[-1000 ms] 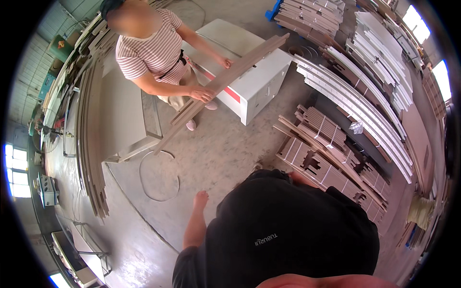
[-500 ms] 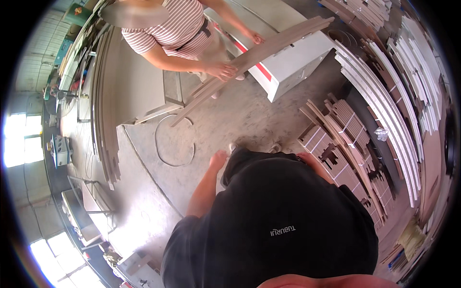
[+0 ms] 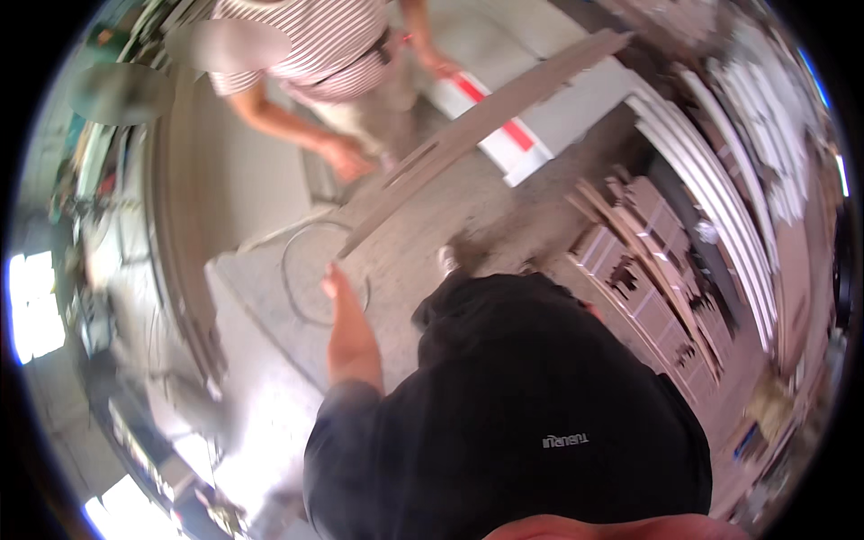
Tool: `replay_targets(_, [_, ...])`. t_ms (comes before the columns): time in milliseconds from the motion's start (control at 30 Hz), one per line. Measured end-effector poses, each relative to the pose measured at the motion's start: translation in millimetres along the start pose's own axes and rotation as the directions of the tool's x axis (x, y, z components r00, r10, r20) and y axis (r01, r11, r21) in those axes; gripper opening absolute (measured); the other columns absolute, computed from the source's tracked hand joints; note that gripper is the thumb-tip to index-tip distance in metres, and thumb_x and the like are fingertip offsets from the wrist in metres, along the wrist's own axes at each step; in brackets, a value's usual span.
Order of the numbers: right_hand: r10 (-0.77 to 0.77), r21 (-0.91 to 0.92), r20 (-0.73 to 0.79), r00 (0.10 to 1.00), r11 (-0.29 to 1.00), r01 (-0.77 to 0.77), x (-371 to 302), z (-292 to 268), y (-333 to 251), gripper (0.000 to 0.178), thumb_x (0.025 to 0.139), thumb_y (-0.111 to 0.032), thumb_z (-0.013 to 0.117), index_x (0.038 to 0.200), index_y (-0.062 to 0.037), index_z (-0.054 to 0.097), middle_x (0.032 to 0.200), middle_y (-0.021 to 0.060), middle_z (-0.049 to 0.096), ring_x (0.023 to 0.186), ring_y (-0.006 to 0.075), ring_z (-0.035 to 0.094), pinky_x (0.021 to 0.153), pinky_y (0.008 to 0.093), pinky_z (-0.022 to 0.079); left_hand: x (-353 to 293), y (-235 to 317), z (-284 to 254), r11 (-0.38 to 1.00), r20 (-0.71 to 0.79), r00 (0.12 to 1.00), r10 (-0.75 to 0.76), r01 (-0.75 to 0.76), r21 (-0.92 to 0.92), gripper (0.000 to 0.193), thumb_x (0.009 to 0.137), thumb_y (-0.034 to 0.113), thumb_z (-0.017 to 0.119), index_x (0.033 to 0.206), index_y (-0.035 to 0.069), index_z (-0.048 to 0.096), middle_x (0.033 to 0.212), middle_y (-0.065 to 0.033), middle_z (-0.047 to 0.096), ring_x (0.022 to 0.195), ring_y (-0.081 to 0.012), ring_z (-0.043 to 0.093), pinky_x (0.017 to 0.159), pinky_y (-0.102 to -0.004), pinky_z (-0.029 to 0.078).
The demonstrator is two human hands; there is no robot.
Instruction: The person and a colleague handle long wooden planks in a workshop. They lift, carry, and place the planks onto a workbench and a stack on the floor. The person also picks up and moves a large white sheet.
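My left hand (image 3: 332, 281) looks empty, finger spread too blurred to tell, just beside the brown strips (image 3: 490, 115) overhanging the white cabinet (image 3: 583, 106), where a bump could tip them; my mostly hidden right hand (image 3: 593, 310) I can't judge.

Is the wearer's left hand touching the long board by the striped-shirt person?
Cannot tell. In the head view, the left hand is blurred right beside the lower end of the long board; neither contact nor gap shows plainly.

Here lie bundled brown panels (image 3: 643, 315)! Long white strips (image 3: 718, 193) run just right of them; beyond them stands a red-striped white box (image 3: 580, 110).
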State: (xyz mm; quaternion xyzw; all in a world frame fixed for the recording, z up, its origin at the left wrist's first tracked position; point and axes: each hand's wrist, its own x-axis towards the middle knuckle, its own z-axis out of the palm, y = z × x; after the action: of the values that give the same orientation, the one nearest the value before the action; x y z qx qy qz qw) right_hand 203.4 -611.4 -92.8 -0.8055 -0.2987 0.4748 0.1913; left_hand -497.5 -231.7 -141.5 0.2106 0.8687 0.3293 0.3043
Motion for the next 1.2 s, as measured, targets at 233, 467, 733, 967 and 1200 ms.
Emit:
replay_targets(233, [0.074, -0.195, -0.028, 0.997, 0.978, -0.078, -7.9, 14.2, -77.6, 0.025, 0.094, -0.027, 0.063, 0.111, -0.0147, 0.077, 0.104, 0.0089, 0.076, 0.094, 0.0218, 0.071, 0.085, 0.0365, 0.053, 10.3, 51.2, 20.3, 0.978, 0.443, 0.880, -0.170, 0.205, -0.030, 0.077, 0.095, 0.066, 0.052, 0.148, 0.010, 0.045, 0.129, -0.0102, 0.060, 0.104, -0.0299, 0.063, 0.081, -0.0455, 0.053])
replay_targets(467, [0.060, -0.046, -0.094, 0.994, 0.997, -0.065, -35.2, 53.1, -80.7, 0.026, 0.096, -0.033, 0.060, 0.111, -0.0196, 0.077, 0.104, 0.0080, 0.076, 0.095, 0.0233, 0.071, 0.085, 0.0367, 0.054, 12.0, 39.4, 68.2, 0.889, 0.545, 0.822, -0.166, 0.364, -0.277, 0.069, 0.095, 0.063, 0.057, 0.142, 0.014, 0.049, 0.140, -0.0090, 0.049, 0.118, -0.0276, 0.052, 0.089, -0.0417, 0.051])
replay_targets(733, [0.109, 0.226, -0.094, 0.990, 0.970, -0.085, -22.9, 89.8, 4.7, 0.024, 0.097, -0.027, 0.061, 0.108, -0.0149, 0.078, 0.099, 0.0076, 0.077, 0.091, 0.0158, 0.070, 0.082, 0.0346, 0.054, -22.5, 75.7, 35.0, 0.866, 0.713, 0.691, -0.121, 0.425, -0.265, 0.074, 0.100, 0.054, 0.052, 0.159, 0.016, 0.026, 0.163, -0.0087, 0.025, 0.149, -0.0290, 0.027, 0.117, -0.0538, 0.031])
replay_targets(967, [0.156, 0.279, -0.036, 0.987, 0.950, -0.140, -32.3, 71.6, -47.1, 0.023, 0.094, -0.025, 0.066, 0.108, -0.0113, 0.078, 0.097, 0.0066, 0.077, 0.089, 0.0150, 0.069, 0.082, 0.0321, 0.053, -36.0, 86.8, 49.5, 0.801, 0.708, 0.696, -0.120, 0.489, -0.345, 0.080, 0.099, 0.055, 0.056, 0.159, 0.012, 0.025, 0.163, -0.0103, 0.028, 0.150, -0.0285, 0.027, 0.120, -0.0507, 0.027])
replay_targets(1200, [0.082, 0.036, 0.024, 0.996, 0.996, -0.083, -16.1, 38.0, -73.8, 0.029, 0.092, -0.030, 0.067, 0.108, -0.0075, 0.077, 0.098, 0.0086, 0.076, 0.096, 0.0218, 0.070, 0.087, 0.0350, 0.053, -80.4, 123.1, 64.4, 0.984, 0.499, 0.857, -0.128, 0.173, -0.045, 0.074, 0.098, 0.052, 0.057, 0.151, 0.004, 0.038, 0.155, -0.0144, 0.040, 0.144, -0.0317, 0.035, 0.115, -0.0483, 0.035])
